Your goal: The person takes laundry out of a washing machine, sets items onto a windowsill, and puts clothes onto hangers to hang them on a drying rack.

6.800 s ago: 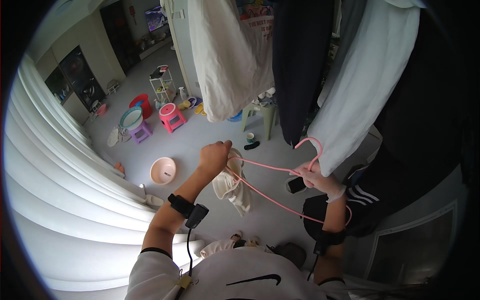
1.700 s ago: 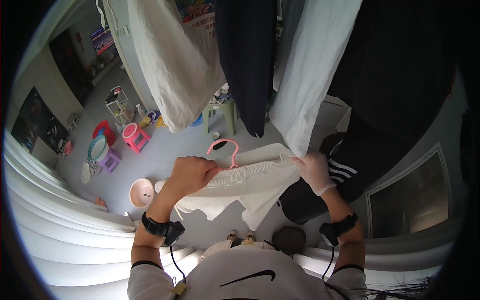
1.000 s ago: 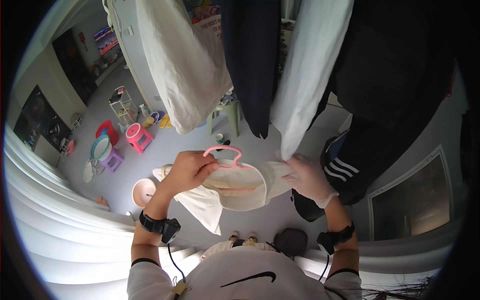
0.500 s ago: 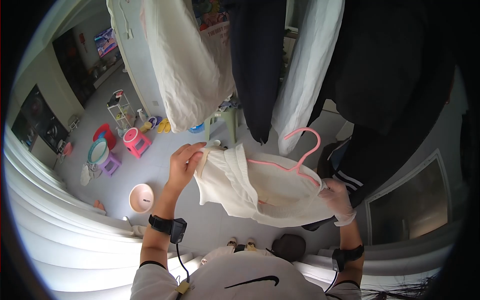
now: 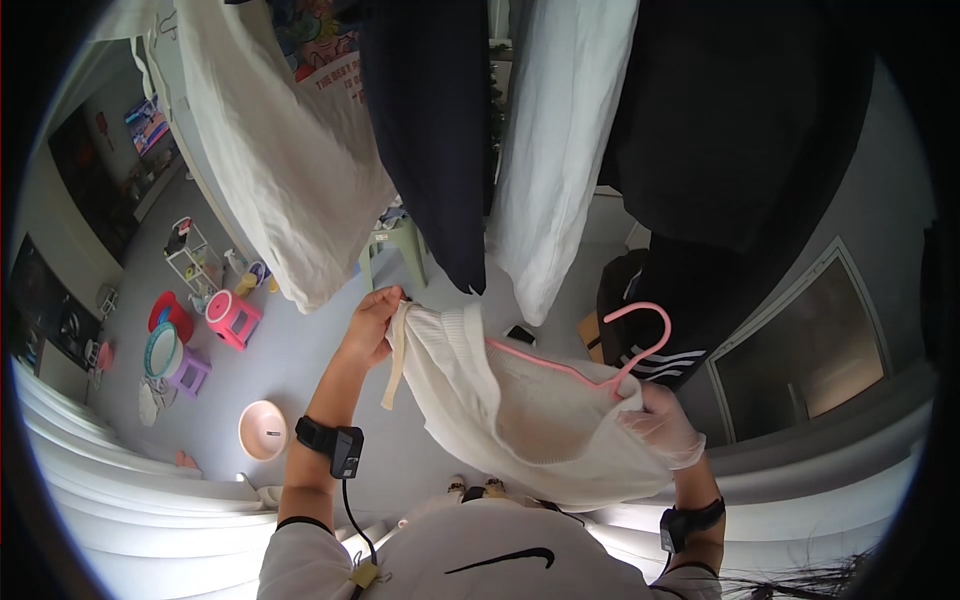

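Observation:
A white knit garment (image 5: 455,390) with ribbed edging is stretched between my two hands. My left hand (image 5: 370,328) pinches its left end, and a beige strap (image 5: 396,365) dangles beside the fingers. A pink clothes hanger (image 5: 545,362) lies along the garment's opening with its hook sticking up at the right. My right hand (image 5: 662,428), in a clear glove, is closed on the garment's right end near the hanger's shoulder. Whether those fingers also touch the hanger is hard to see.
Hanging in front are white clothes (image 5: 275,170), dark trousers (image 5: 425,150) and a large black garment (image 5: 730,120). On the floor at left stand a pink basin (image 5: 263,430), a pink stool (image 5: 232,318) and a wheeled rack (image 5: 192,255). White curtains flank both sides.
The view has swung to the right. The garment's right end and hanger sit lower, with the hook tilted further right. The beige strap now hangs free below my left hand.

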A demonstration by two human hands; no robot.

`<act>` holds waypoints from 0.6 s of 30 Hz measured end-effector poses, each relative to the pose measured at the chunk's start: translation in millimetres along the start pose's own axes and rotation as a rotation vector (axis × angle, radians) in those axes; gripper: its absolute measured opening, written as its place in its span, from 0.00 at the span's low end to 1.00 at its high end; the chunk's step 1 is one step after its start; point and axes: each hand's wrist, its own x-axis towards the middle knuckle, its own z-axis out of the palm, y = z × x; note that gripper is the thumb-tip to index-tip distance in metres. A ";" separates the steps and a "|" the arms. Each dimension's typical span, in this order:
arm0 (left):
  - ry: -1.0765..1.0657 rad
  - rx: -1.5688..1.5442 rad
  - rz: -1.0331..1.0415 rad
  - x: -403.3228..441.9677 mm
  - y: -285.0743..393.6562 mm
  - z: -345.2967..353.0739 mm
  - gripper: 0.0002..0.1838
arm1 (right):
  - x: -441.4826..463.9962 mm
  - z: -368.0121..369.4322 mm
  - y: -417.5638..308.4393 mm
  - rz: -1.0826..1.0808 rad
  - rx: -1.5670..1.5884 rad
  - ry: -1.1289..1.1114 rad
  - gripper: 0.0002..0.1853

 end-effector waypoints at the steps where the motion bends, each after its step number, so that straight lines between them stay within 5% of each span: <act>1: -0.009 -0.023 -0.043 7.2 -5.4 -2.9 0.17 | -5.3 -3.8 -1.0 0.020 0.015 0.087 0.12; 5: -0.116 0.569 0.228 27.4 -17.0 14.7 0.16 | -37.6 -12.9 -32.2 0.089 -0.081 0.212 0.09; 7: -0.138 1.174 0.934 5.8 10.8 89.1 0.14 | -47.9 -16.1 -40.0 0.133 -0.093 0.256 0.09; 10: -0.540 1.233 1.168 2.5 2.4 160.2 0.13 | -65.4 -29.5 -43.1 0.082 -0.323 0.192 0.09; 16: -0.755 1.186 1.048 15.7 -35.0 220.9 0.06 | -139.1 -65.3 -27.3 0.166 -0.061 0.388 0.13; 18: -0.781 1.150 1.058 18.7 -38.9 236.3 0.06 | -189.1 -84.5 -16.9 0.412 0.010 0.294 0.16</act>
